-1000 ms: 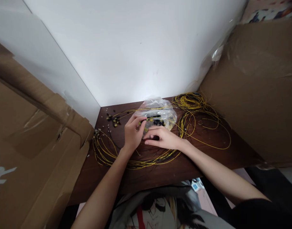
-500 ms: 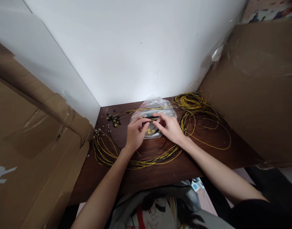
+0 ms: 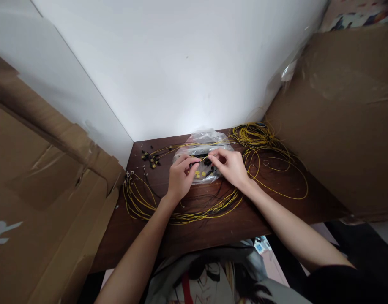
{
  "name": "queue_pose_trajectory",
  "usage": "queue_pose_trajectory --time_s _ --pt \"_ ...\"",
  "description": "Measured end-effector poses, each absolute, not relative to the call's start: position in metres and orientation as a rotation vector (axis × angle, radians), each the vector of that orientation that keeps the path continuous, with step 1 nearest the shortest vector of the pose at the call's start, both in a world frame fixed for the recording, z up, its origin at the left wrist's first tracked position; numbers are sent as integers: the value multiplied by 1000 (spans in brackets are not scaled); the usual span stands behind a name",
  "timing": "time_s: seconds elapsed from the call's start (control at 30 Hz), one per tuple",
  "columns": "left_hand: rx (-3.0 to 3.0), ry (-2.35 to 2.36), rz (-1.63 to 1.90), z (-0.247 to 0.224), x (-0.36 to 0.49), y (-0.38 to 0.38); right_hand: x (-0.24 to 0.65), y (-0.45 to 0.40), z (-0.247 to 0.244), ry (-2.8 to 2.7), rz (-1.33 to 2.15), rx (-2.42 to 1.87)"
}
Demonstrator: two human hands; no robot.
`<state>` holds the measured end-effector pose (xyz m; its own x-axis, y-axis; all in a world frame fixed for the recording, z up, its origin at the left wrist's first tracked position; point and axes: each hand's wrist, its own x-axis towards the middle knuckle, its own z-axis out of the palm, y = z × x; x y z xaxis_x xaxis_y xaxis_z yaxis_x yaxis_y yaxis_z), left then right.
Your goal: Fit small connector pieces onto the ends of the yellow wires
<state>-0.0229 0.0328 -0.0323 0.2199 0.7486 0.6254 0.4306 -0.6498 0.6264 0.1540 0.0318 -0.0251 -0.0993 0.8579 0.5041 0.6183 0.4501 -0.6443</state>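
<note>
Both hands meet at the centre of the frame over a clear plastic bag (image 3: 203, 145) that lies on the dark wooden counter (image 3: 276, 207). The left hand (image 3: 178, 177) has thumb and fingers pinched together on a small dark connector at the bag's near edge, and the right hand (image 3: 231, 167) pinches one end of a thin yellow wire (image 3: 205, 157) that runs between the two hands. Whether wire and connector are already joined is too small to tell. Inside the bag, small yellow and black connector pieces (image 3: 198, 174) show just below the fingertips. Loops of yellow wire (image 3: 181, 217) lie on the counter under the wrists, curving round to the left of the left hand, and a larger coil of yellow wire (image 3: 254, 134) sits at the upper right of the counter, near the back wall. A little cluster of black and yellow connectors (image 3: 151, 159) rests to the left of the bag. Brown cardboard sheets (image 3: 48, 185) stand at the left and right sides of the frame.
</note>
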Motion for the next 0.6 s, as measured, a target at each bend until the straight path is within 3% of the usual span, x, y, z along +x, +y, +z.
queue_pose_trajectory --time_s 0.6 --pt "2202 1103 1364 -35 -23 34 153 31 -26 -1873 313 -1233"
